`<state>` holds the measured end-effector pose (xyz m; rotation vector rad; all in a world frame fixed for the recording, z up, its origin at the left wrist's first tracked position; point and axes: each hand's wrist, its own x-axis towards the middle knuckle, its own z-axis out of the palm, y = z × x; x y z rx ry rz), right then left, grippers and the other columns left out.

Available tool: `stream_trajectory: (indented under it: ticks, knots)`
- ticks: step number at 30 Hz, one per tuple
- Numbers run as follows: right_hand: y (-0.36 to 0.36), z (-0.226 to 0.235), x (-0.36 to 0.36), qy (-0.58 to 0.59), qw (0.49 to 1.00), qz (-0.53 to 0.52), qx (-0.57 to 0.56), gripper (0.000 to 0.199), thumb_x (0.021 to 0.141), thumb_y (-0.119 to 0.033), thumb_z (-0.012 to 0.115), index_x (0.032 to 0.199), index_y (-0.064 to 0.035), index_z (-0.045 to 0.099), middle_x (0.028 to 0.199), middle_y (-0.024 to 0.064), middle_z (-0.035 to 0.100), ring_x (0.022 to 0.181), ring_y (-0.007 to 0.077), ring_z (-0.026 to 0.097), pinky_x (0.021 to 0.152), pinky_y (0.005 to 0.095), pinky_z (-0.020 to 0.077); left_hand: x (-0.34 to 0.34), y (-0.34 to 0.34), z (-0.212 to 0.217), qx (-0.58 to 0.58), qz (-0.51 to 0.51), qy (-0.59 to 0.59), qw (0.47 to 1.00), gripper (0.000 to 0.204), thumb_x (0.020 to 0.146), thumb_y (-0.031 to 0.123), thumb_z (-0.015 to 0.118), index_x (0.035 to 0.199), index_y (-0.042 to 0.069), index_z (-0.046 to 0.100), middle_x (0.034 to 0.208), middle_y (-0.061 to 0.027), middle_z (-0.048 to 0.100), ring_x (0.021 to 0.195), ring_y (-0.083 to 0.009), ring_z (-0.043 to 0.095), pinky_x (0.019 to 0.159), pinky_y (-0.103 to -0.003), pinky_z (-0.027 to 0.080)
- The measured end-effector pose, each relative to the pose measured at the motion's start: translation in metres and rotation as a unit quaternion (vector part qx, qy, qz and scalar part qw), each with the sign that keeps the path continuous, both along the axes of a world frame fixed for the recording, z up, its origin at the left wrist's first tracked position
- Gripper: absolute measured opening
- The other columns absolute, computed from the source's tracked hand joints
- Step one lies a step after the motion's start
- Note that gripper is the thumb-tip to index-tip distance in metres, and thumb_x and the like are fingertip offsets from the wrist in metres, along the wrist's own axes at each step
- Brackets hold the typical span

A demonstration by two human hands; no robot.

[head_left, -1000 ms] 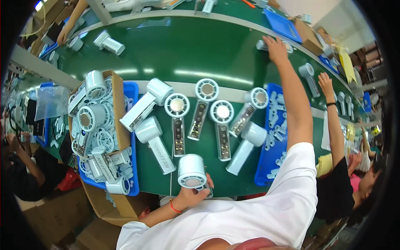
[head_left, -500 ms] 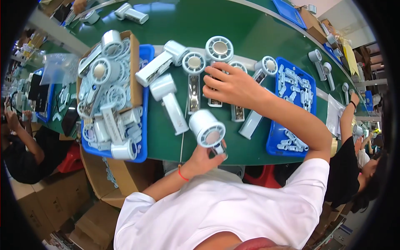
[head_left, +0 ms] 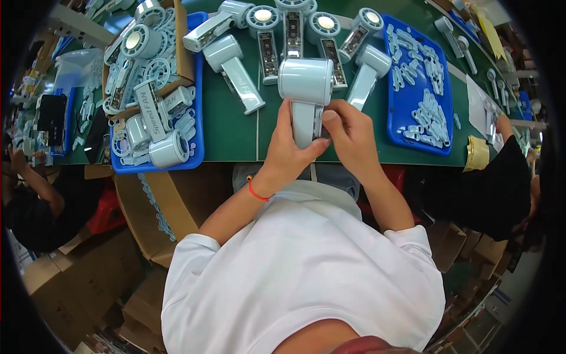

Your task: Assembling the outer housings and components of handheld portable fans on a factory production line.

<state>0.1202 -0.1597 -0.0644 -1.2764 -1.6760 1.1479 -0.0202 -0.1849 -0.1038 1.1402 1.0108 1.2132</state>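
Note:
A pale blue handheld fan [head_left: 305,82] stands upright in front of me at the table's near edge, its round head uppermost and the side of its handle turned right. My left hand [head_left: 286,154] is closed around the handle from the left. On the handle's right side, my right hand [head_left: 352,137] presses with bent fingers and thumb; whether a small part is between them is hidden. Behind lie several more fans, some with the circuit board showing in an uncovered handle, such as the middle fan [head_left: 293,35]. Another fan [head_left: 236,74] lies to the left, handle toward me.
On the left a blue tray [head_left: 199,118] bears a cardboard box [head_left: 184,44] full of fan housings and rings. A second blue tray [head_left: 407,138] on the right holds small pale blue parts. Co-workers sit either side; an opened carton [head_left: 159,206] stands below the table's left.
My right hand has come back from the fans behind to the held fan's handle. The held fan has turned, its round grille no longer facing me. The view has tipped downward.

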Motion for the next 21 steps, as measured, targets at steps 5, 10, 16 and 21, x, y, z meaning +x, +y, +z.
stream_trajectory:
  ticks: [5, 10, 16, 21]
  knots:
    - [-0.004, -0.002, 0.002, -0.082, 0.984, -0.039, 0.152, 0.029, 0.09, -0.027, 0.053, 0.091, 0.0019, 0.056, 0.071, 0.0188, 0.057, 0.062, 0.0347, 0.056, 0.055, 0.0367, 0.045, 0.005, 0.0, 0.011, 0.064, -0.004, 0.124, 0.99, 0.078, 0.071, 0.009, 0.069, 0.132, -0.002, 0.022, 0.113, -0.0188, 0.049, 0.101, -0.0285, 0.052, 0.085, -0.036, 0.043]
    - [-0.009, -0.003, 0.008, -0.076, 0.988, -0.058, 0.121, 0.024, 0.09, -0.024, 0.052, 0.091, 0.0, 0.057, 0.072, 0.0183, 0.059, 0.06, 0.0344, 0.058, 0.053, 0.0373, 0.0455, 0.011, -0.003, 0.012, 0.042, -0.012, 0.116, 0.992, 0.079, 0.071, 0.011, 0.07, 0.132, -0.004, 0.021, 0.115, -0.0195, 0.047, 0.102, -0.0288, 0.051, 0.088, -0.035, 0.042]
    - [-0.005, -0.011, 0.014, -0.103, 0.981, -0.077, 0.148, 0.018, 0.088, -0.018, 0.051, 0.087, -0.0009, 0.056, 0.068, 0.0178, 0.06, 0.056, 0.0356, 0.059, 0.051, 0.0389, 0.0464, 0.018, 0.0, 0.001, 0.04, 0.007, 0.092, 0.995, 0.077, 0.071, 0.012, 0.069, 0.133, -0.004, 0.026, 0.119, -0.0177, 0.045, 0.107, -0.0258, 0.048, 0.09, -0.035, 0.041]
    - [-0.002, -0.015, 0.016, -0.115, 0.979, -0.09, 0.142, 0.017, 0.086, -0.016, 0.051, 0.085, 0.0001, 0.054, 0.066, 0.0174, 0.059, 0.055, 0.0355, 0.059, 0.05, 0.0392, 0.0468, 0.027, 0.003, 0.001, -0.001, 0.005, 0.025, 1.0, 0.074, 0.071, 0.01, 0.068, 0.132, -0.004, 0.028, 0.119, -0.0151, 0.046, 0.107, -0.0232, 0.048, 0.09, -0.033, 0.041]
